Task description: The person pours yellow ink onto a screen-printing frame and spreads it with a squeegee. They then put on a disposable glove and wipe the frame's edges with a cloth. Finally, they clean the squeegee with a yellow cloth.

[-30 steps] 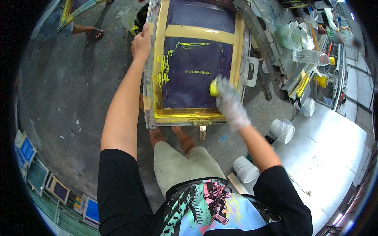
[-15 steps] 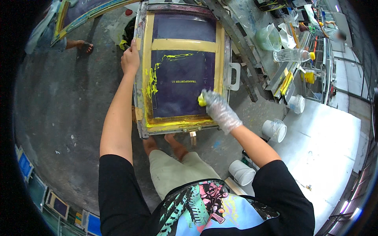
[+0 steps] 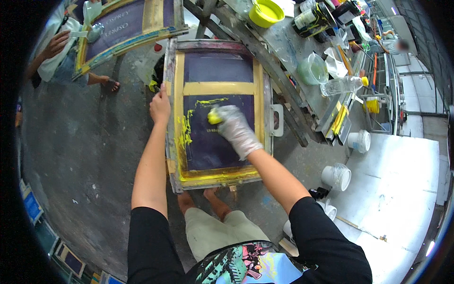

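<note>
In front of me is a screen printing frame (image 3: 217, 158) with dark purple mesh, tan tape strips and a taped border. Smears of bright yellow ink (image 3: 186, 130) run down the left side of the mesh and across its upper part. My bare left hand (image 3: 160, 108) is closed on the frame's left edge. Over the middle of the mesh is my right hand (image 3: 235, 130), in a clear plastic glove. Its fingers are closed on a yellow wad (image 3: 214, 117), against the mesh by the look of it; whether it is sponge or cloth I cannot tell.
At upper left, another person's hand (image 3: 56, 45) is near a second screen frame (image 3: 127, 35). A bench at upper right bears a yellow tub (image 3: 266, 13), a greenish plastic container (image 3: 313, 69) and a clear bottle (image 3: 344, 86). White buckets (image 3: 336, 177) stand right of me.
My right hand has moved left and farther up the mesh with the yellow wad. The view has shifted, showing more of the second frame and bench. My left hand keeps its hold.
</note>
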### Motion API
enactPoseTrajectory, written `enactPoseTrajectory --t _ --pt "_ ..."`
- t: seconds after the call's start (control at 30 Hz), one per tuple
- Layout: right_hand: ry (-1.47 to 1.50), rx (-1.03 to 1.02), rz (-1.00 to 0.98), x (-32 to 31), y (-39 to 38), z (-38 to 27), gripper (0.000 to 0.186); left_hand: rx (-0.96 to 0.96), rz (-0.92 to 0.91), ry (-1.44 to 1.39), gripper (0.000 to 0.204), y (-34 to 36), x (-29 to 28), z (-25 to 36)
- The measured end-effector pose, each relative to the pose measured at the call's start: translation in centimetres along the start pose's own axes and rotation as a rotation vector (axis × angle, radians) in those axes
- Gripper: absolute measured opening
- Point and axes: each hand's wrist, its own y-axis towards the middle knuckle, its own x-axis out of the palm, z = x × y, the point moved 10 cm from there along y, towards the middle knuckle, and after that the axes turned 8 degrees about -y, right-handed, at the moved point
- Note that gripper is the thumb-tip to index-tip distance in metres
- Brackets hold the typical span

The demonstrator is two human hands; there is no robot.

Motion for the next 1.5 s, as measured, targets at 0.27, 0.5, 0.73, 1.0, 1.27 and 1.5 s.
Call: enactPoseTrajectory --t 0.27,0.5,0.73,1.0,1.27,1.5 --pt "-0.222 0.115 -0.044 1.6 0.9 1.9 0.039 0.031 0.070 -0.049 0.078 0.2 0.2 0.9" --pt "-0.096 0.400 0.063 0.6 5.5 6.8 0.021 0.047 0.111 -0.012 0.072 -0.5 -0.8 1.7" --pt "0.168 -0.020 -0.146 7.7 -2.1 -7.7 0.055 0.011 0.095 0.000 0.073 -0.2 -0.5 0.6" --pt "-0.478 0.142 -0.394 7.7 6.5 0.9 0.031 0.010 0.060 -0.036 0.076 -0.4 -0.3 1.1" --pt "-0.039 -0.062 -0.191 7.3 2.7 -5.5 0.042 -0.048 0.045 -0.075 0.083 0.4 -0.3 -0.8" --pt "-0.023 0.010 -0.110 9.9 1.6 -5.5 0.042 0.041 0.034 -0.065 0.083 1.1 1.1 0.2"
